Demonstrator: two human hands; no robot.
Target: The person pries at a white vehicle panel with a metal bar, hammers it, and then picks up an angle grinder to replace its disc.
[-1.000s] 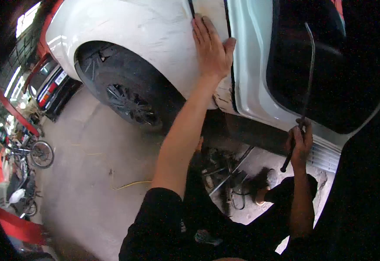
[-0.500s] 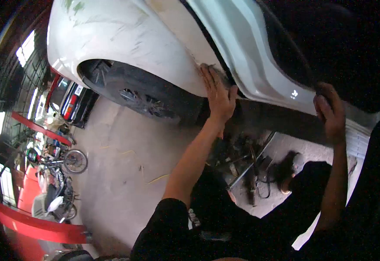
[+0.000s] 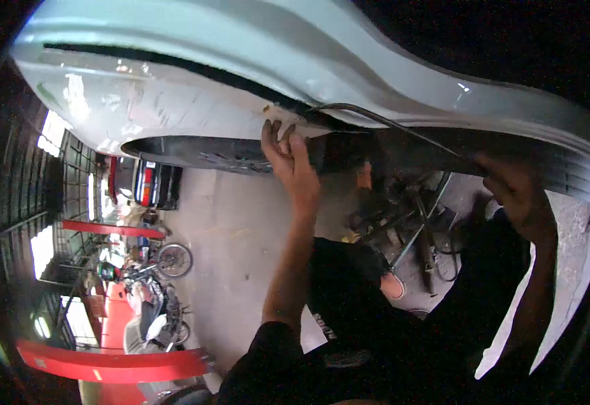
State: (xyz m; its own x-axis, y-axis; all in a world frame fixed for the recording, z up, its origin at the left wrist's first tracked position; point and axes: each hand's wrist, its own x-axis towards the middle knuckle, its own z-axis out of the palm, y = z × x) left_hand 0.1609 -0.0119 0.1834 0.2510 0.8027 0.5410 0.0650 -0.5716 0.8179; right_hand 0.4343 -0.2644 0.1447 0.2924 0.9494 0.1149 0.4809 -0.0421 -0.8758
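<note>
My right hand (image 3: 521, 199) is closed around one end of a long, thin, dark metal rod (image 3: 403, 127) with a curved far end. That bent tip sits at the dark gap between the scuffed white fender (image 3: 193, 101) and the pale car body panel (image 3: 403, 74). Against the fender's lower rear corner, just left of the rod tip, rests my left hand (image 3: 293, 165). Its fingers are bent and apart, with nothing held in them. Below the fender edge shows the dark wheel (image 3: 231, 156).
Tools and metal parts (image 3: 423, 229) lie on the concrete floor (image 3: 234, 263) by my feet. Motorcycles (image 3: 160, 290), red beams (image 3: 112, 361) and a dark car (image 3: 158, 183) stand to the left. A dark sill (image 3: 551, 162) runs along the right.
My view has swung closer to the panel gap. The rod now spans from my right hand to the gap. My left hand's fingers, flat on the fender before, are now bent.
</note>
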